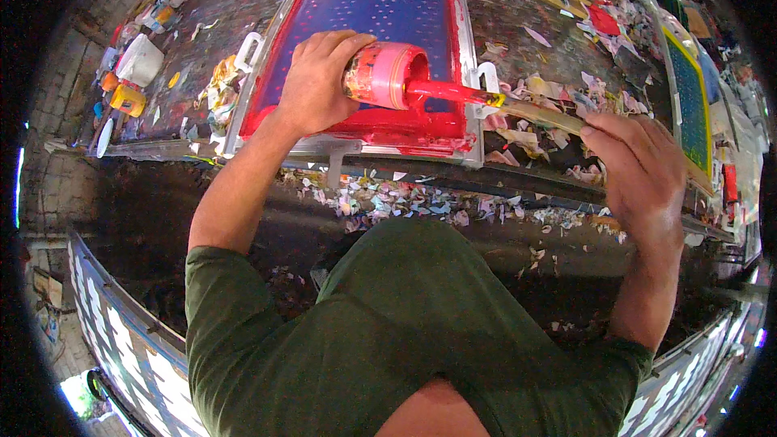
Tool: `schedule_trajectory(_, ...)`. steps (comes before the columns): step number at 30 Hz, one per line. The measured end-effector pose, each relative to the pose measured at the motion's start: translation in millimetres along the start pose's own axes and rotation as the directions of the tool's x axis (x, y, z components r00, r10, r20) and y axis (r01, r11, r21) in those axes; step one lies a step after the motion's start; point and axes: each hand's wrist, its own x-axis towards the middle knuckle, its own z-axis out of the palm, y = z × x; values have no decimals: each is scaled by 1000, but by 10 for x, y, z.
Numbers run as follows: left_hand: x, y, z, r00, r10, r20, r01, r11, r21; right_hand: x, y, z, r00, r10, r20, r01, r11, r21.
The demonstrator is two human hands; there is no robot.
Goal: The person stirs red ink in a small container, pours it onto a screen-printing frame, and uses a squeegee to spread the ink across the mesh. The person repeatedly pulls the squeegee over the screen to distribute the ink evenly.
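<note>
Grey block-like wall (58,194) along left edge of frame. Dark, paint-stained worktable (247,4) across upper half. White-patterned panel (121,324) at lower left, similar panel (684,380) at lower right. Bright light patch (79,395) at lower-left rim.

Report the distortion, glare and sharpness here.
Head view: corners fall black and the patterned panel bows at lower left; head view: bright patches wash out near the rim; head view: left hand and right hand look fairly sharp.
</note>
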Motion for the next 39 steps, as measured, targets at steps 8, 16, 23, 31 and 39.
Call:
schedule_trajectory(8, -267, -40, 79, 973, -219, -79, 216, 975, -42, -193, 173, -245, 995, 101, 11, -102, 989, 104)
schedule_trajectory(16, -433, -25, -55, 962, -247, -119, 249, 968, 4, -89, 350, -39, 995, 84, 51, -88, 993, 73)
schedule_trajectory(23, -491, 31, -152, 968, -214, -129, 223, 973, 57, 63, 425, 126, 996, 82, 29, -85, 989, 125)
schedule_trajectory(31, -434, 60, -67, 939, -219, -266, 249, 964, 88, 93, 416, 220, 985, 160, 62, -170, 964, 203)
schedule_trajectory(39, -372, -61, 106, 917, -256, -306, 315, 935, 160, 1, 321, 224, 978, 169, 122, -192, 957, 215)
